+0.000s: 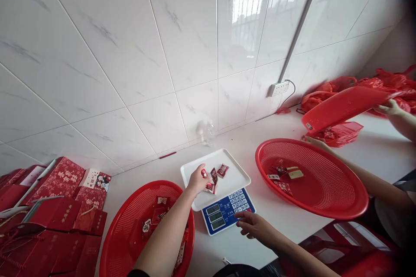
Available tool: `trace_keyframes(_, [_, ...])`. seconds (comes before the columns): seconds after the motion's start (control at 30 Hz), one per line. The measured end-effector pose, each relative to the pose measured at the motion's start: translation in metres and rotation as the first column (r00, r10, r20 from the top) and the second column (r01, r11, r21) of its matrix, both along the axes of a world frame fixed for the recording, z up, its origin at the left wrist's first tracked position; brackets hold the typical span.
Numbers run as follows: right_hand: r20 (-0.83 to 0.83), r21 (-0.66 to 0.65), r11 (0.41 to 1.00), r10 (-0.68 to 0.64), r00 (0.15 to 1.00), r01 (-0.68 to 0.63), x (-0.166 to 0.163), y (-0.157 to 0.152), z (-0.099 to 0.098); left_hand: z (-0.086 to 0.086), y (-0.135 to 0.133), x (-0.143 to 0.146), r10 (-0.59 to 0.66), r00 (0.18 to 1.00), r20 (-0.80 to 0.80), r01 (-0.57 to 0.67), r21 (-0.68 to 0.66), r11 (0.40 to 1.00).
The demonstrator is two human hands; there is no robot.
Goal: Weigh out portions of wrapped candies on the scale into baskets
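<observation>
Dropping red-wrapped sweets onto the white tray [234,175] of the scale [227,212]: that is the work in hand. The left hand [197,179] is hovering over the tray's near-left part, fingers curled closed around one small red candy [204,173] pinched at the fingertips. Just beyond those fingertips, three or four more candy packets [218,174] are lying loose on the tray, one farther out than the rest. The right hand [255,226] is resting open and empty, fingers spread, just off the near-right corner of the scale, beside the keypad [239,201]; it is not touching the buttons as far as I can tell.

Judgement on doing it well: the sweet is best released low, close to the pile, so nothing is bouncing off the tray rim. The left wrist should be lifting clear before the display is read, since any weight resting on the tray would be skewing the figure. The right hand is well placed for the keys.

Below the left forearm, a red basket [130,225] is holding more packets. Right of the right hand's fingers, a second red basket [325,181] is holding a few. Another person's hands [388,107], well beyond, are tilting a third basket [344,104].
</observation>
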State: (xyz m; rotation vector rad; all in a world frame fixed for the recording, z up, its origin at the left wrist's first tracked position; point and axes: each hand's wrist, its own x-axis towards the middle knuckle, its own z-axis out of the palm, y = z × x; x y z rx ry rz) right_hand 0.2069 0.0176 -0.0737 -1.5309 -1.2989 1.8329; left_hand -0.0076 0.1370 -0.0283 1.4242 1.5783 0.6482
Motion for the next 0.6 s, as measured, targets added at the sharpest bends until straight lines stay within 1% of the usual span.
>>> trace_keyframes(0.13, [0.037, 0.029, 0.999, 0.018, 0.999, -0.019, -0.001, 0.009, 0.008, -0.004, -0.002, -0.004, -0.025, 0.997, -0.068, 0.028, 0.037, 0.999])
trace_keyframes(0.23, [0.095, 0.077, 0.996, 0.047, 0.994, -0.054, -0.002, 0.024, 0.011, -0.006, -0.007, -0.009, -0.049, 0.993, -0.110, 0.058, 0.076, 0.995])
trace_keyframes(0.3, [0.225, 0.190, 0.977, 0.052, 0.973, -0.096, -0.004, 0.038, 0.011, -0.006, -0.014, -0.012, -0.050, 0.990, -0.132, 0.066, 0.113, 0.991])
trace_keyframes(0.37, [0.394, 0.322, 0.934, 0.015, 0.919, -0.153, -0.007, 0.057, 0.010, -0.003, -0.023, -0.017, -0.039, 0.987, -0.158, 0.064, 0.158, 0.985])
trace_keyframes(0.43, [0.506, 0.405, 0.891, -0.033, 0.862, -0.204, -0.011, 0.078, 0.008, -0.002, -0.037, -0.024, -0.014, 0.983, -0.184, 0.054, 0.214, 0.975])
trace_keyframes(0.5, [0.550, 0.421, 0.881, -0.059, 0.833, -0.216, -0.017, 0.099, 0.007, -0.004, -0.058, -0.033, 0.017, 0.978, -0.206, 0.036, 0.249, 0.968])
trace_keyframes(0.53, [0.570, 0.420, 0.879, -0.064, 0.819, -0.224, -0.020, 0.108, 0.006, -0.008, -0.071, -0.038, 0.022, 0.977, -0.213, 0.030, 0.240, 0.970])
trace_keyframes(0.57, [0.590, 0.417, 0.878, -0.066, 0.805, -0.234, -0.023, 0.117, 0.006, -0.014, -0.085, -0.043, 0.031, 0.973, -0.227, 0.015, 0.200, 0.980])
trace_keyframes(0.6, [0.605, 0.413, 0.877, -0.063, 0.794, -0.245, -0.027, 0.124, 0.006, -0.022, -0.099, -0.048, 0.026, 0.970, -0.240, 0.006, 0.132, 0.991])
